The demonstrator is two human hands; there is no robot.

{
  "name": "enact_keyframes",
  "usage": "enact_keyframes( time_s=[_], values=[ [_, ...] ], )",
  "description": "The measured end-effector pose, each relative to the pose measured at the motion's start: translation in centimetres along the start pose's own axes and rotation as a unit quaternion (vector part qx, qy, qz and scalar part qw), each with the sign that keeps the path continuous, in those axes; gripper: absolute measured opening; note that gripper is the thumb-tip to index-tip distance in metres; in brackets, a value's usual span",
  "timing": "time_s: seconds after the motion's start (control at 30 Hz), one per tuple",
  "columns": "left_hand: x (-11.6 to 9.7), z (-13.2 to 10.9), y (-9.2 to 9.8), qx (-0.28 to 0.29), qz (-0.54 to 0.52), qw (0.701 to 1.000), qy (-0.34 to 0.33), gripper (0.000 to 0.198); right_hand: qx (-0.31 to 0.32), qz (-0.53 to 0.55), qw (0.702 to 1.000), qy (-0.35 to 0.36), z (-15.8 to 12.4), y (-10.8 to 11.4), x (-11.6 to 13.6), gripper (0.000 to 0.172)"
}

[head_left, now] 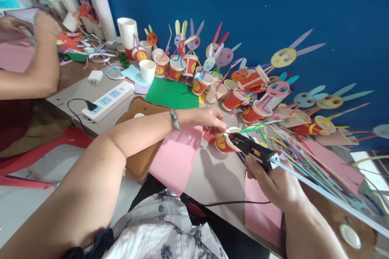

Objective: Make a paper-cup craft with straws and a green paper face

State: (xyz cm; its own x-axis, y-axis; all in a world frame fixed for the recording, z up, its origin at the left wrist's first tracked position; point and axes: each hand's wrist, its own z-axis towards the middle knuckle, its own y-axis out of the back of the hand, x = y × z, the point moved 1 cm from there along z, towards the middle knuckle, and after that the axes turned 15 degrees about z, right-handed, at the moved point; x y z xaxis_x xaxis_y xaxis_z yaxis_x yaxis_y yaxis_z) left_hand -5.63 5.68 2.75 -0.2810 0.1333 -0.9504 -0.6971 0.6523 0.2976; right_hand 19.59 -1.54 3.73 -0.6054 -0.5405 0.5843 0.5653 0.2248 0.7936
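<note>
My right hand [273, 178] is wrapped round a black glue gun [253, 149], and a long translucent glue stick [322, 194] runs out of its back end. The gun's nozzle is over the rim of a red-and-white paper cup [223, 145] with a yellow emblem. Beside that rim, my left hand [212, 120] has its fingers pinched together; whatever they hold is too small to make out. A green paper piece with drawn eyes [254, 128] shows just behind the gun. Pink paper [176, 158] lies under my left forearm.
Along the blue wall stand several paper cups with rabbit-faced figures [209, 63]. Pipe cleaners [300, 153] lie at right. A power strip [109, 101], green paper [173, 93] and stacked cups [127, 32] are at left. Another person's arm [45, 56] is at far left. A black cable [231, 202] crosses the table's front.
</note>
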Motion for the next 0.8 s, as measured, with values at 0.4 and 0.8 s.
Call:
enact_keyframes(
  time_s=[0.4, 0.8],
  values=[
    [0.00, 0.04, -0.02, -0.012, -0.004, 1.000, 0.007, 0.016, -0.006, -0.010, 1.000, 0.002, -0.14, -0.10, -0.47, 0.050],
    [0.06, -0.09, 0.11, 0.001, -0.004, 1.000, -0.009, 0.015, -0.003, 0.002, 1.000, -0.012, -0.19, 0.02, -0.50, 0.048]
  ],
)
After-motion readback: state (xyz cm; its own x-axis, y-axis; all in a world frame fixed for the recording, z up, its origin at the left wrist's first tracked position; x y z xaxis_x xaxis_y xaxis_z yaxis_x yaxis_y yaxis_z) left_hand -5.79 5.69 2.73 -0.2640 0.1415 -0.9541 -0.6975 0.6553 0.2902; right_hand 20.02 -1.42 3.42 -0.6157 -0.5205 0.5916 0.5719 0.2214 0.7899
